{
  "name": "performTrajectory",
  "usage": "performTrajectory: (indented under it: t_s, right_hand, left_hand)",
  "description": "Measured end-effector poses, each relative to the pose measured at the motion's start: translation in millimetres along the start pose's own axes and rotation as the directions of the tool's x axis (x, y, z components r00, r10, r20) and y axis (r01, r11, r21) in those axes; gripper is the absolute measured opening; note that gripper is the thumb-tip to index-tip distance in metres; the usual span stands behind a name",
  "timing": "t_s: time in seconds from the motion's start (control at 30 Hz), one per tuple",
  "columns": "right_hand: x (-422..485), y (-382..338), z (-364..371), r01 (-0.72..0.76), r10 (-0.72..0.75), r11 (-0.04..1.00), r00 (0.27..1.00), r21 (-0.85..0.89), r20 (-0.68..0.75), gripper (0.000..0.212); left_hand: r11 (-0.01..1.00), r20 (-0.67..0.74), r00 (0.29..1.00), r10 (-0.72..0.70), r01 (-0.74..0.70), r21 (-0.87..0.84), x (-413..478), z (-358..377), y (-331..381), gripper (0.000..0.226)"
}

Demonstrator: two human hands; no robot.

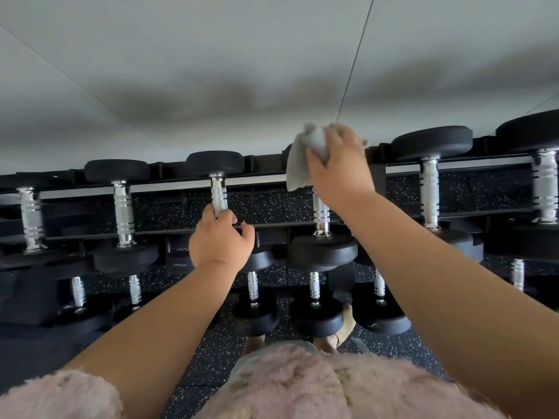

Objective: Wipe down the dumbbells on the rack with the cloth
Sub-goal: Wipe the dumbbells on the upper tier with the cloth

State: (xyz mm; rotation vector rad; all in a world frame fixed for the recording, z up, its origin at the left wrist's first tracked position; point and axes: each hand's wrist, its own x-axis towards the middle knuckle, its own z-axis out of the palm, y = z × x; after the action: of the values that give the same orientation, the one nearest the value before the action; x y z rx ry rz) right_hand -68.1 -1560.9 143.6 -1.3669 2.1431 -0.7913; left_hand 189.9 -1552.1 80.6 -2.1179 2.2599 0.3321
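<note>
Right hand (pixel 338 167): up at the far side of the top tier, fingers bunched round the grey cloth (pixel 298 167).
Cloth: draped over the far head of the wiped dumbbell (pixel 321 213), and that head is hidden under it.
Left hand (pixel 220 240): lower and nearer the body, fingers curled on the chrome handle of the neighbour dumbbell (pixel 218 192), one slot to the left.
Long axis: every bar runs straight away from the person, near head to far head, so a wipe pulls back along the handle toward the body.
Nearer hand: the right is already on the job; the left looks to be bracing on its own bar.
Likely next: draw the cloth down the knurled handle to the near black head. The grip should stay loose enough to slide.
Rack (pixel 169 229): the top tier carries a row of dumbbells side by side, and heads get larger toward the right.
Lower tier: the lower dumbbells (pixel 314 319) sit below and closer to the feet.
Hands overall: apart, one bar each.
</note>
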Motion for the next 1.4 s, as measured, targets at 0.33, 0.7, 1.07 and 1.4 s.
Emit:
performTrajectory:
  t_s: [0.33, 0.7, 1.07, 1.4]
  right_hand:
    - [55, -1, -25, -0.176, 0.201, 0.964, 0.973, -0.199, 0.113, 0.032]
    - [64, -27, 0, 0.550, -0.428, 0.739, 0.829, -0.388, 0.359, 0.027]
    - [107, -37, -29, 0.237, 0.162, 0.712, 0.861, -0.661, 0.482, 0.032]
    - [98, -41, -26, 0.283, 0.058, 0.879, 0.736, -0.384, 0.674, 0.050]
  left_hand:
    - [1.000, -0.014, 1.000, -0.005, 0.005, -0.016, 0, 1, -2, 0.026]
    - [1.000, -0.020, 1.000, 0.006, -0.006, -0.007, 1, 2, -3, 0.027]
    - [1.000, -0.045, 0.999, 0.002, -0.002, -0.008, 2, 3, -4, 0.027]
    - [1.000, -0.056, 0.998, 0.003, -0.004, -0.006, 1, 4, -4, 0.028]
